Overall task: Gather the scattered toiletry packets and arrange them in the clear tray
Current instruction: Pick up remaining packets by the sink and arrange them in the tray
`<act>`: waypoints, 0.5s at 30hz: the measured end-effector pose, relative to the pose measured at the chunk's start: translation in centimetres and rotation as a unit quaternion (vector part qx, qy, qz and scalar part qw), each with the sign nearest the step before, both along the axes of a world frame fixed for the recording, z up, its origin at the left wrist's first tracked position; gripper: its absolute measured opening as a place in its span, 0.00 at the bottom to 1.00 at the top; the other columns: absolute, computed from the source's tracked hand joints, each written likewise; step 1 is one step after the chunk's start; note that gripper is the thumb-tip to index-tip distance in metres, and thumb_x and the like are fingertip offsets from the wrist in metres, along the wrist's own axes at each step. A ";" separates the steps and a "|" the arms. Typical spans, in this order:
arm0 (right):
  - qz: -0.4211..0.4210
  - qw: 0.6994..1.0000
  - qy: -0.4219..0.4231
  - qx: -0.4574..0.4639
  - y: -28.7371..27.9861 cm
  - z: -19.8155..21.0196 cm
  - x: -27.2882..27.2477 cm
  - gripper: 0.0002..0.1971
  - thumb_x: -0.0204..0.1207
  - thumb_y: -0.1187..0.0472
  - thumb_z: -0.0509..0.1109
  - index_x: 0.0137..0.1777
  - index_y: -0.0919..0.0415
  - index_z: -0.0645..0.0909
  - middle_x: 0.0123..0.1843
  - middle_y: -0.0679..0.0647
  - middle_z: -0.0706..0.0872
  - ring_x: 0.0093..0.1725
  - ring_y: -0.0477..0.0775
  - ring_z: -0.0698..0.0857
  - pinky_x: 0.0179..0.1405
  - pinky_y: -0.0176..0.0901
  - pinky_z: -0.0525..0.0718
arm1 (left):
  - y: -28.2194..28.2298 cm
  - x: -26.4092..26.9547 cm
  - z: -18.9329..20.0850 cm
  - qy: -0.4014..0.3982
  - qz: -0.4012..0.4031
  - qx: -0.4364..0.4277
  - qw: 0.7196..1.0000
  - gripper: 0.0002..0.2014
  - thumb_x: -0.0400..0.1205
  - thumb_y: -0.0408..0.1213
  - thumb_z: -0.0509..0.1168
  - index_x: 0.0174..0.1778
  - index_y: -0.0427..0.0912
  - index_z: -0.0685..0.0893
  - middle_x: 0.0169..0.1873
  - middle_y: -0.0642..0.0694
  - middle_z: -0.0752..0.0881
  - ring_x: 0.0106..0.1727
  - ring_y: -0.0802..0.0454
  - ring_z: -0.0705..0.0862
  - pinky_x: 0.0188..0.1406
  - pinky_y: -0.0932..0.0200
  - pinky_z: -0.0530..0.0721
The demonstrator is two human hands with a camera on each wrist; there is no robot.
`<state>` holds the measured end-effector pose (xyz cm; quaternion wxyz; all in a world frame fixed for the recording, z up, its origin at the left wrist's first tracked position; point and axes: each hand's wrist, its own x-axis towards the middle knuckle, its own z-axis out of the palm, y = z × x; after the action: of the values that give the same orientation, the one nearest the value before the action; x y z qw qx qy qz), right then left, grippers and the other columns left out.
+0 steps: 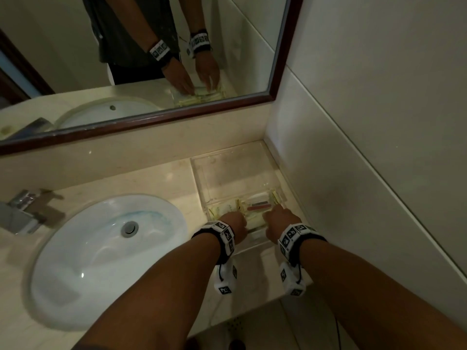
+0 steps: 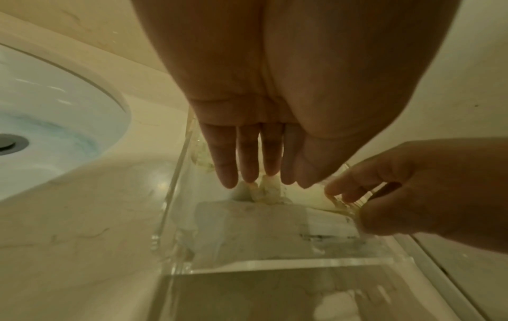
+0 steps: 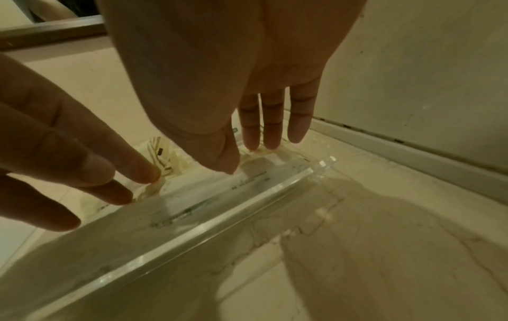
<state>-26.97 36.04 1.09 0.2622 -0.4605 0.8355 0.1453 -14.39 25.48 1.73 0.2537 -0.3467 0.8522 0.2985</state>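
The clear tray (image 1: 197,178) sits on the counter in the corner by the right wall; its far half holds nothing. Several pale yellow-trimmed toiletry packets (image 1: 255,207) lie in its near part, one showing a red and a dark strip. My left hand (image 1: 235,221) reaches into the tray with straight fingers (image 2: 229,169) touching a packet (image 2: 268,193). Beside it, my right hand (image 1: 276,215) also reaches in. Its fingers (image 3: 298,121) are extended and its thumb tip rests on a flat packet (image 3: 247,180) behind the tray's near wall (image 3: 219,217). Neither hand grips anything.
A white oval sink (image 1: 106,248) lies left of the tray, with a chrome faucet (image 1: 22,210) at the far left. A framed mirror (image 1: 151,59) hangs behind the counter. The tiled wall (image 1: 379,147) runs close along the tray's right side.
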 end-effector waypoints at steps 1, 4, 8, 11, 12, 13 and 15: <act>-0.002 1.000 0.000 0.002 0.0 0.1 0.0 0.25 0.79 0.51 0.65 0.76 0.52 0.74 0.74 0.60 0.70 0.71 0.65 0.75 0.68 0.56 0.80 | 0.0 0.1 0.0 -0.004 -0.003 0.000 1.000 0.18 0.86 0.41 0.62 0.68 0.35 0.83 0.68 0.39 0.82 0.68 0.40 0.81 0.69 0.51 0.78; -0.005 1.000 0.001 -0.007 -0.2 0.4 0.0 0.24 0.78 0.51 0.65 0.75 0.51 0.75 0.73 0.60 0.72 0.70 0.65 0.76 0.67 0.56 0.80 | 0.0 0.5 0.4 0.003 -0.002 -0.009 1.000 0.18 0.86 0.41 0.62 0.69 0.36 0.83 0.69 0.39 0.82 0.69 0.41 0.80 0.70 0.51 0.78; -0.013 0.998 0.008 -0.059 -0.9 1.0 -0.1 0.29 0.75 0.55 0.67 0.78 0.45 0.71 0.75 0.57 0.70 0.72 0.63 0.73 0.67 0.58 0.81 | -0.9 1.2 0.8 0.039 0.032 -0.050 0.997 0.19 0.84 0.39 0.63 0.71 0.42 0.82 0.70 0.40 0.79 0.68 0.40 0.80 0.67 0.51 0.80; -0.003 0.997 -0.022 -0.071 -1.8 1.2 0.2 0.35 0.73 0.57 0.68 0.81 0.37 0.67 0.85 0.53 0.58 0.81 0.62 0.64 0.74 0.59 0.76 | -1.6 1.8 0.6 0.025 0.005 -0.081 0.996 0.21 0.83 0.42 0.64 0.73 0.45 0.80 0.72 0.41 0.74 0.72 0.38 0.74 0.69 0.47 0.77; 0.004 0.998 -0.031 -0.059 -2.1 1.1 0.3 0.36 0.74 0.58 0.68 0.82 0.36 0.65 0.87 0.52 0.54 0.83 0.61 0.61 0.76 0.59 0.74 | -1.8 1.8 0.4 0.012 -0.022 -0.087 0.996 0.21 0.83 0.43 0.64 0.73 0.46 0.80 0.74 0.41 0.72 0.73 0.36 0.71 0.72 0.45 0.75; 0.011 0.998 -0.036 -0.045 -2.3 1.1 0.5 0.37 0.74 0.57 0.68 0.83 0.36 0.62 0.88 0.51 0.50 0.85 0.61 0.58 0.78 0.60 0.72 | -2.0 1.8 0.2 -0.008 -0.047 -0.089 0.995 0.22 0.83 0.45 0.64 0.74 0.46 0.79 0.76 0.40 0.70 0.75 0.35 0.70 0.74 0.44 0.73; 0.016 0.999 -0.041 -0.018 -2.8 0.8 0.7 0.39 0.75 0.57 0.67 0.84 0.36 0.58 0.89 0.50 0.45 0.86 0.61 0.55 0.79 0.61 0.70 | -2.2 1.6 -0.3 -0.045 -0.079 -0.090 0.992 0.24 0.83 0.48 0.63 0.75 0.46 0.78 0.78 0.40 0.68 0.75 0.35 0.70 0.76 0.43 0.71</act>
<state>-26.30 33.24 1.90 0.2857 -0.4841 0.8190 0.1152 -12.83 23.27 1.39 0.2821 -0.3129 0.8882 0.1835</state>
